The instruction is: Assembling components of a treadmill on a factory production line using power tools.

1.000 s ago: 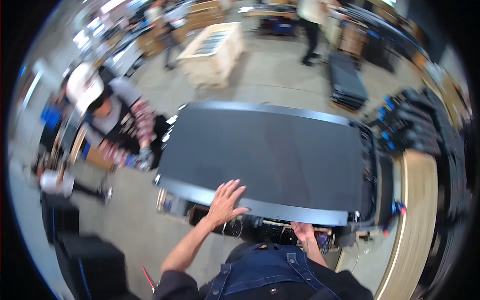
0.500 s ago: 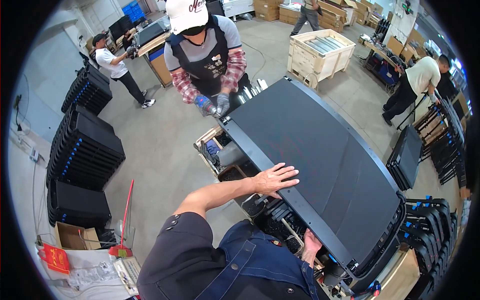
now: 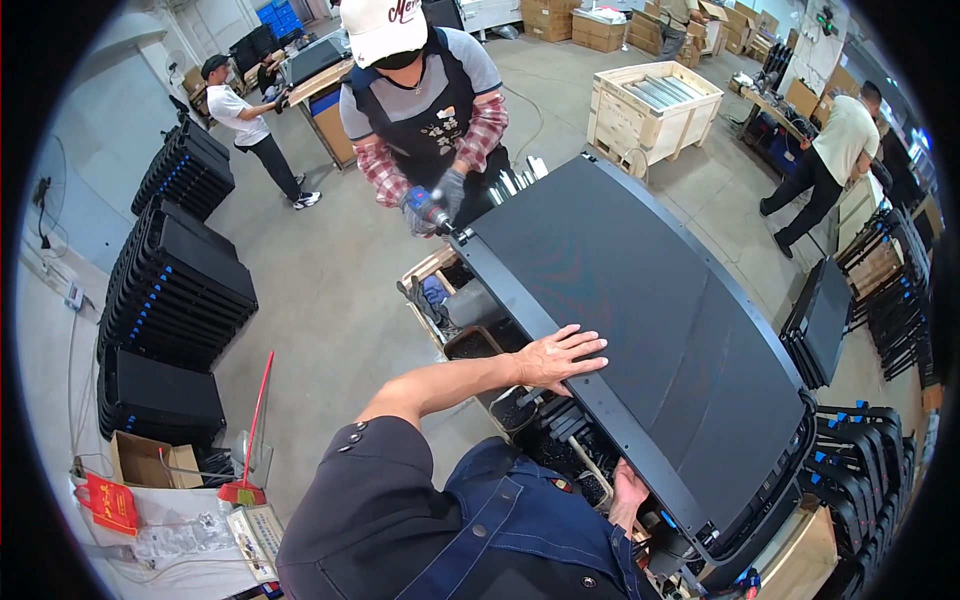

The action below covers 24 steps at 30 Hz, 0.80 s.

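Note:
A long black treadmill deck lies slantwise before me, with a dark side rail along its near edge. My left hand rests flat across that rail, fingers stretched out onto the belt. Lower down, my right hand grips the same edge from below, its fingers partly hidden by the rail. At the far left corner a co-worker in gloves holds a blue and grey power drill against the rail's end cap.
Wooden trays of dark fasteners sit under the near edge. Stacked black decks stand left, black frames right. A wooden crate of metal bars is beyond. Other people work at the back left and right.
The view has shifted slightly, so everything sits a little further right and lower. The co-worker's drill has tilted at the corner. Both my hands keep their places on the deck.

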{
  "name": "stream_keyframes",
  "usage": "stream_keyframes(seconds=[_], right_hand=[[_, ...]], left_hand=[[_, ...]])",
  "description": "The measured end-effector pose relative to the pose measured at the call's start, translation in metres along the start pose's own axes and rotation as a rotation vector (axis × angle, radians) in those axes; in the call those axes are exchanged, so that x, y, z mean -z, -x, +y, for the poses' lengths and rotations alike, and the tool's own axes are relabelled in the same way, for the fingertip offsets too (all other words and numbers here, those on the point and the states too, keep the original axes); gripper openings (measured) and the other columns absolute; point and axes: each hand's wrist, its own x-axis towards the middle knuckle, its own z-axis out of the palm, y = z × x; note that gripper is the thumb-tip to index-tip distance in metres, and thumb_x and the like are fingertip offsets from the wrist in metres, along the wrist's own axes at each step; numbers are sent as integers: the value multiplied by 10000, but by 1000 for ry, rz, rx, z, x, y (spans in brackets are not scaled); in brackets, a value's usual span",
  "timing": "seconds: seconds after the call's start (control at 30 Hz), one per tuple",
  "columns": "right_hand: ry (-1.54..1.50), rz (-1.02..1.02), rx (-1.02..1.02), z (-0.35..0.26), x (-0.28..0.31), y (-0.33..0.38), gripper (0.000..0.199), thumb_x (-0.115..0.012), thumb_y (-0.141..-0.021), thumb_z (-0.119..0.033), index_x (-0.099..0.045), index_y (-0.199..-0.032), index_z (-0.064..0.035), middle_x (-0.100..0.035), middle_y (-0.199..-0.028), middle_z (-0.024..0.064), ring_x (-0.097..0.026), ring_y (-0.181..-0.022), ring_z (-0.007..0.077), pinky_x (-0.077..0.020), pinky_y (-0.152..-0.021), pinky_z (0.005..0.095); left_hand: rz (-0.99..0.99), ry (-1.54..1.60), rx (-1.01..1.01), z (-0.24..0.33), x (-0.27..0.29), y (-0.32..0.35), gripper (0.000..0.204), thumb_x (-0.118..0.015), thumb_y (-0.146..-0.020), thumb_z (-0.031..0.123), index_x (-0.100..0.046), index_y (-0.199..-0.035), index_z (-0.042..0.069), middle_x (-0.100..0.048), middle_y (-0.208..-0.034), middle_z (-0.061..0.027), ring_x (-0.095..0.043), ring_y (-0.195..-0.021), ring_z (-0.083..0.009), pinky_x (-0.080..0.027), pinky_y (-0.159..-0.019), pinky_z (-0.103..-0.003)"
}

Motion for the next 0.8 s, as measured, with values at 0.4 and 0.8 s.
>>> stream_keyframes(seconds=[0.4, 0.8], right_hand=[[-45, 50, -26, 7, -14, 7, 347, -533, -954, -273, -699, -1088, 1, -732, -1133, 150, -681, -1089, 340, -522, -987, 523], [-91, 86, -13, 13, -19, 20, 387, -517, -966, -354, -694, -1123, -49, -723, -1154, 127, -669, -1113, 332, -520, -995, 529]], left_hand=[[-76, -81, -73, -9, 0, -5, 842, -786, -789, 258, -391, -1527, 168, -341, -1591, -179, -323, -1482, -356, -273, -1202, -559], [129, -131, -113, -6, -4, 9, 640, -619, -867, 97, -453, -1484, 132, -435, -1525, -188, -429, -1409, -377, -362, -1131, -587]])
